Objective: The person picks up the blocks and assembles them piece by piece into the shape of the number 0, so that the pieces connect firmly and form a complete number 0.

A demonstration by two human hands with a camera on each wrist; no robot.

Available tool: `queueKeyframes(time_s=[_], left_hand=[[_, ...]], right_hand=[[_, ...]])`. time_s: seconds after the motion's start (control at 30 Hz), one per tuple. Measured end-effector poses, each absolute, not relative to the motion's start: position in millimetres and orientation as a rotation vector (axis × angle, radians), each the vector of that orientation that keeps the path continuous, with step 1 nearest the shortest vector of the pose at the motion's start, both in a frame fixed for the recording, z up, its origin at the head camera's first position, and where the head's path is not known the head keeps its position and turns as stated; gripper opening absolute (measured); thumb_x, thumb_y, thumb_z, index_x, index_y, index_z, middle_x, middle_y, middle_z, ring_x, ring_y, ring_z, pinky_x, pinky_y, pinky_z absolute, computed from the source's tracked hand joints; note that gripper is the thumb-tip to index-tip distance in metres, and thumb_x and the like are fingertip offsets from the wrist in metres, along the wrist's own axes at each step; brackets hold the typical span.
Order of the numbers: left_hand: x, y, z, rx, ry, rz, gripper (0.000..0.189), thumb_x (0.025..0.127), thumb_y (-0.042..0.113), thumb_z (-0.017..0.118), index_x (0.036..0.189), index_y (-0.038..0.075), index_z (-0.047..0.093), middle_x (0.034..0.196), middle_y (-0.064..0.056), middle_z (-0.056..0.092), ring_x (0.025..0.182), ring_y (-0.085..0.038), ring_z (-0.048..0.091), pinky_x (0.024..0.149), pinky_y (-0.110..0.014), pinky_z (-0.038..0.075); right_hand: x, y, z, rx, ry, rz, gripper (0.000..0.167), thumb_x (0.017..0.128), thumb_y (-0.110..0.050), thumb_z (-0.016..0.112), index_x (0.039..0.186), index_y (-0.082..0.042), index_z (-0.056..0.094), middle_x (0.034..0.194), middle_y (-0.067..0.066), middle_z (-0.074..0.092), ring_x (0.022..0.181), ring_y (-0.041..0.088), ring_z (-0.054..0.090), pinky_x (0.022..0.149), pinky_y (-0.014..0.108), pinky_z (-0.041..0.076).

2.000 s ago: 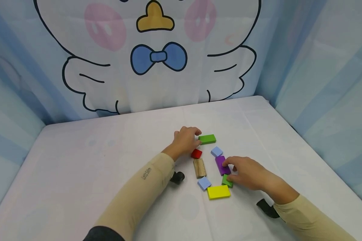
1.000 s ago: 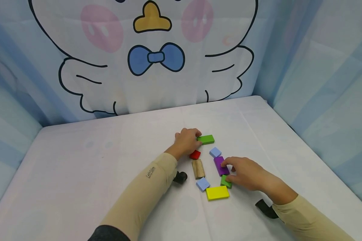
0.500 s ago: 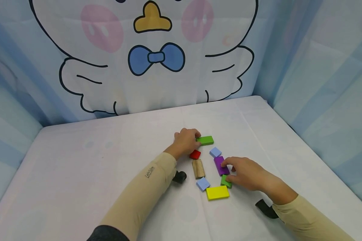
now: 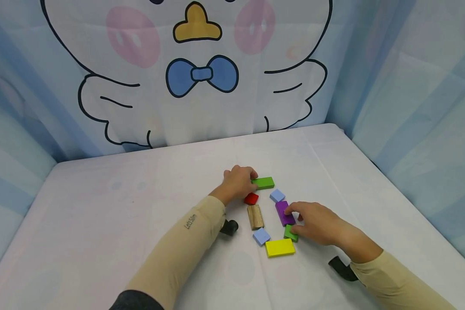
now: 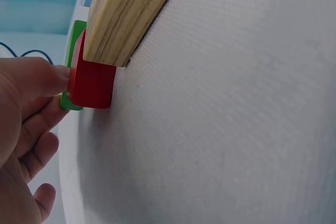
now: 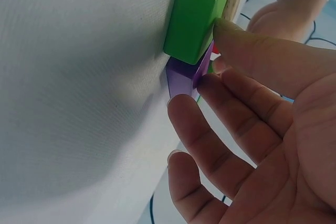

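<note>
My left hand [image 4: 238, 184] is at the left end of a long green block [image 4: 264, 183], pinching it between thumb and forefinger. Just below that thumb lies a red block [image 4: 251, 198]; in the left wrist view the thumb overlaps the red block [image 5: 92, 82], and the forefinger reaches the green block [image 5: 73, 43] behind. My right hand [image 4: 319, 221] rests lightly with its forefinger on a purple block [image 4: 283, 213] and its thumb on a small green block [image 4: 290, 233]. In the right wrist view its other fingers are loosely bent and hold nothing.
The blocks lie in a ring on a white-covered table [image 4: 139, 237]. A wooden block [image 4: 255, 217], a light blue block [image 4: 261, 236], a yellow block [image 4: 280, 248] and another light blue block [image 4: 277, 195] belong to it. A cartoon-printed curtain [image 4: 205, 112] stands behind.
The long green block has shifted slightly toward me and left, with the left hand at its end. The right hand has stayed on the purple and small green blocks.
</note>
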State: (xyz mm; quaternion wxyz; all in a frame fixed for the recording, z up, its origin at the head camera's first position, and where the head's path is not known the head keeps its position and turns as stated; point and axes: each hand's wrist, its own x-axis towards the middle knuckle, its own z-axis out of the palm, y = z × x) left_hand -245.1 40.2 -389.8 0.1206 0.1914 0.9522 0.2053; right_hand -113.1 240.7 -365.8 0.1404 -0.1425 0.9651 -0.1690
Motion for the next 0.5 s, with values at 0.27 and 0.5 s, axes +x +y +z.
queueKeyframes(time_s=[0.27, 0.5], left_hand=[[-245.4, 40.4, -389.8, 0.568, 2.787, 0.589, 0.039, 0.094, 0.031, 0.069, 0.13, 0.017, 0.066, 0.119, 0.002, 0.066, 0.107, -0.019, 0.048, 0.092, -0.04, 0.034], [-244.9, 43.9, -391.4, 0.582, 2.792, 0.624, 0.039, 0.095, 0.034, 0.068, 0.13, 0.017, 0.066, 0.121, 0.004, 0.066, 0.112, -0.019, 0.048, 0.093, -0.04, 0.034]], right_hand=[[-113.8, 241.5, -366.1, -0.425, 2.787, -0.494, 0.036, 0.086, -0.017, 0.079, 0.119, -0.009, 0.066, 0.106, 0.003, 0.066, 0.088, 0.02, 0.058, 0.08, 0.041, 0.053], [-113.9, 242.4, -366.8, -0.432, 2.786, -0.5, 0.036, 0.086, -0.017, 0.079, 0.119, -0.009, 0.066, 0.106, 0.003, 0.066, 0.088, 0.02, 0.058, 0.08, 0.041, 0.053]])
